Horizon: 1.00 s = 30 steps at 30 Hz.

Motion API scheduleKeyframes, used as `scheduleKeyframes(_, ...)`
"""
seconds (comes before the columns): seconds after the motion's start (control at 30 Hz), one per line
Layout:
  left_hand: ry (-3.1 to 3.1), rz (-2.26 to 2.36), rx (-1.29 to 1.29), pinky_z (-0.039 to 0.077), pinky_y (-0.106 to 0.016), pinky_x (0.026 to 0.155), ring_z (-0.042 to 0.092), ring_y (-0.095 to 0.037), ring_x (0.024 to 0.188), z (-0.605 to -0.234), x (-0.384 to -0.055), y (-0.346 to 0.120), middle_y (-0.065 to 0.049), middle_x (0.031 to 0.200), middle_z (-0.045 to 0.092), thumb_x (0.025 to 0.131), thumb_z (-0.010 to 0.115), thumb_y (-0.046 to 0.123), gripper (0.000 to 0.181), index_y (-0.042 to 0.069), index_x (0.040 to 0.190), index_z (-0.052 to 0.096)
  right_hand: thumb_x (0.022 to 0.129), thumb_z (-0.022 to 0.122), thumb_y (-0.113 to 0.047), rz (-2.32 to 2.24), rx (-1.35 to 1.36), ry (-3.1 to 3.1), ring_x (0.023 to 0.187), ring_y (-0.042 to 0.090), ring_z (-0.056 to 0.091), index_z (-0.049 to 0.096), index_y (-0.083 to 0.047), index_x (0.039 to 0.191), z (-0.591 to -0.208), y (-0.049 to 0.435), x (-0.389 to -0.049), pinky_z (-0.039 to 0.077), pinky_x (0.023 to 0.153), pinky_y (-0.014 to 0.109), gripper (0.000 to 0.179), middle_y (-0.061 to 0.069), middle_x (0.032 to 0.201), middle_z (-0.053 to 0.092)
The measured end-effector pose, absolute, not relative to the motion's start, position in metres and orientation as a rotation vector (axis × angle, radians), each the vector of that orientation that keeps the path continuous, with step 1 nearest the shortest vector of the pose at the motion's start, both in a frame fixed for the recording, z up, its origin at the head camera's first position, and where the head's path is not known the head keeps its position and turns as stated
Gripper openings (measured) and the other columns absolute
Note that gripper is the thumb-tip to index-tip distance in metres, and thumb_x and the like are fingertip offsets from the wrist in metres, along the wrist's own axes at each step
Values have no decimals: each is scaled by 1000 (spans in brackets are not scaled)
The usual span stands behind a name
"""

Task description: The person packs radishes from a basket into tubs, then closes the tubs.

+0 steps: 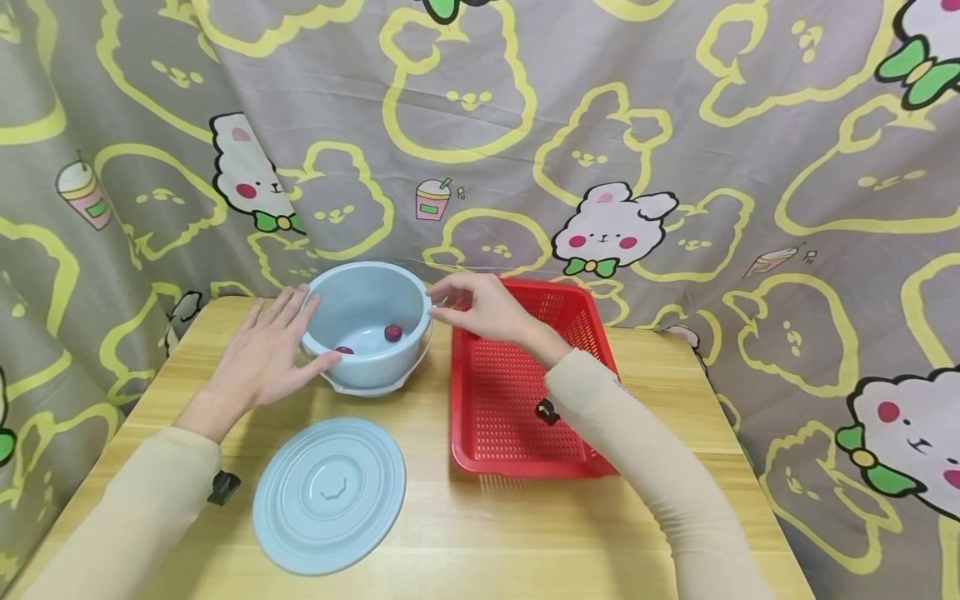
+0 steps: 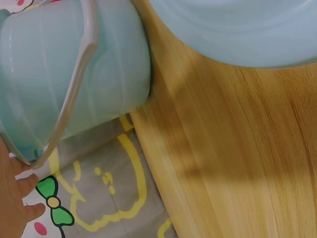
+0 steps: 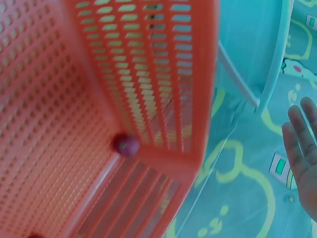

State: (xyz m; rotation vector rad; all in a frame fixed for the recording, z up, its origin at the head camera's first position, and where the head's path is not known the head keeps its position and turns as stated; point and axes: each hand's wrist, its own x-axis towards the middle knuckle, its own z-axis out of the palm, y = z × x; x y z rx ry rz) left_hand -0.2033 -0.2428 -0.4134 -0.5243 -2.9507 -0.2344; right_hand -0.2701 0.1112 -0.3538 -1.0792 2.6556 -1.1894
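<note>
A light-blue bucket (image 1: 367, 367) stands on the table, with two small dark-red round fruits, one of them this fruit (image 1: 393, 333), on its bottom. My left hand (image 1: 262, 354) lies at the bucket's left rim, fingers stretched out and thumb over the near edge. By the right rim is my right hand (image 1: 483, 308), fingers loosely bent; the right wrist view shows them apart from the bucket with nothing held. A pale handle (image 2: 74, 94) hangs down the bucket's side. In the red basket (image 1: 461, 417), the right wrist view shows a dark-red fruit (image 3: 127, 145) in a corner.
A round light-blue lid (image 1: 330, 492) lies flat on the wooden table (image 1: 442, 542), in front of the bucket. The red basket sits right of the bucket, under my right forearm. A patterned curtain (image 1: 480, 108) hangs behind the table.
</note>
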Motion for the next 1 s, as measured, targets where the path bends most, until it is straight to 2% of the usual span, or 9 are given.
scheduleKeyframes(0.23, -2957, -229, -518, 15, -69, 131, 21, -47, 162, -413, -203, -242, -25, 175, 20, 98, 51, 72, 102, 3, 168, 22, 94, 81, -24, -1167, -962, 2694, 102, 17, 72, 76, -14, 122, -358, 143, -272, 63, 94, 37, 31, 4, 114, 78)
scheduleKeyframes(0.6, -2956, -214, -511, 16, -68, 131, 20, -47, 163, -413, -202, -243, -24, 176, 20, 98, 51, 73, 103, 3, 168, 22, 96, 79, -27, -1068, -790, 2769, 109, 19, 72, 76, -14, 124, -375, 194, -284, 61, 98, 41, 31, 3, 120, 78)
scheduleKeyframes(1.0, -2953, -227, -509, 15, -69, 131, 21, -46, 163, -412, -202, -243, -23, 176, 19, 98, 51, 72, 103, 2, 168, 23, 96, 79, -29, -939, -591, 2834, 96, 23, 68, 76, -9, 124, -393, 244, -297, 57, 85, 36, 35, 5, 113, 78)
